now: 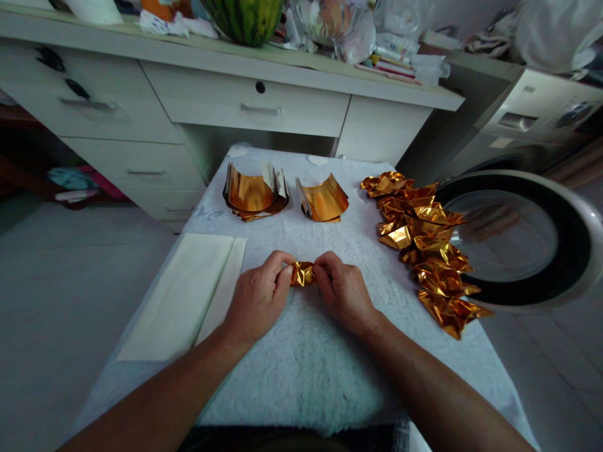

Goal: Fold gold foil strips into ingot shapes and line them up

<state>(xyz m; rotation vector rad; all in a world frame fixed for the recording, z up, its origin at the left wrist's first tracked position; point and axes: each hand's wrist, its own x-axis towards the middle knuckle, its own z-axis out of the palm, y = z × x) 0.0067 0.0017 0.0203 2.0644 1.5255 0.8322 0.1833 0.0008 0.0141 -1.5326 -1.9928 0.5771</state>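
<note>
A small crinkled piece of gold foil [303,274] is stretched between my two hands over the middle of the cloth-covered table. My left hand [261,295] pinches its left end, and my right hand [346,292] pinches its right end. Beyond them lie two curled stacks of gold sheets, a thicker left stack [252,193] and a smaller right stack [326,199]. On the right side, a long heap of folded gold foil pieces [424,232] runs toward the table's right edge. Pale paper sheets [181,292] lie flat left of my left hand.
The cloth-covered table [301,370] stands before a white drawer cabinet [264,110]. A watermelon [245,19] and plastic bags sit on the counter. At the right, a washing machine's open round door [513,235] adjoins the table edge.
</note>
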